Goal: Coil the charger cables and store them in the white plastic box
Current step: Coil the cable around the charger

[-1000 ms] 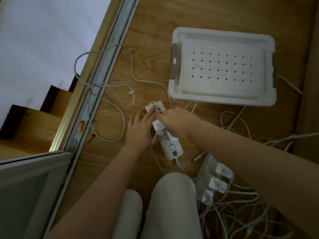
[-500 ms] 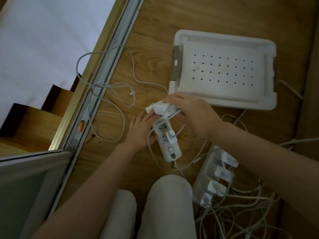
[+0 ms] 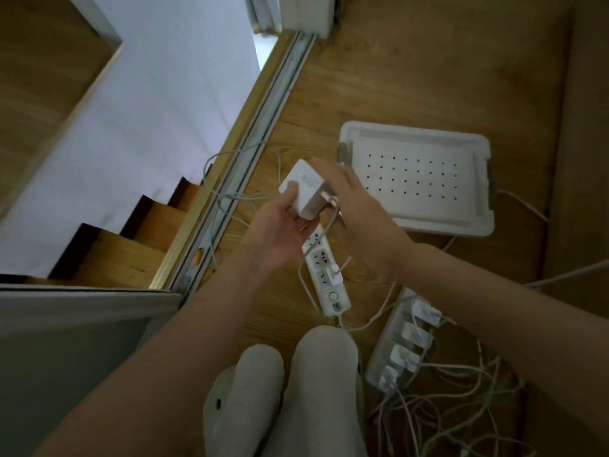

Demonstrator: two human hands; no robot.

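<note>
White square plastic charger block [image 3: 304, 189] is held up in both hands, with the white plastic box [image 3: 445, 225] near it at three o'clock.

The left hand [image 3: 276, 232] grips the block from seven o'clock, thumb pressed on the printed face and fingers curled beneath. The right hand [image 3: 359, 209] closes on its three o'clock edge, fingers curved round the far side by the prongs. The block's thin white cable [image 3: 301, 278] loops down past a white oblong power strip [image 3: 326, 275], which lies on the wooden floor [image 3: 428, 77] at six o'clock of the block. A small white plug [image 3: 334, 272] is seated in that strip. The box, shallow with a dotted bottom, rests flat on the floor. At five o'clock of the block a second white power strip [image 3: 405, 341] carries a row of white adapters, with a tangle of white cables [image 3: 461, 407] beside it.
</note>
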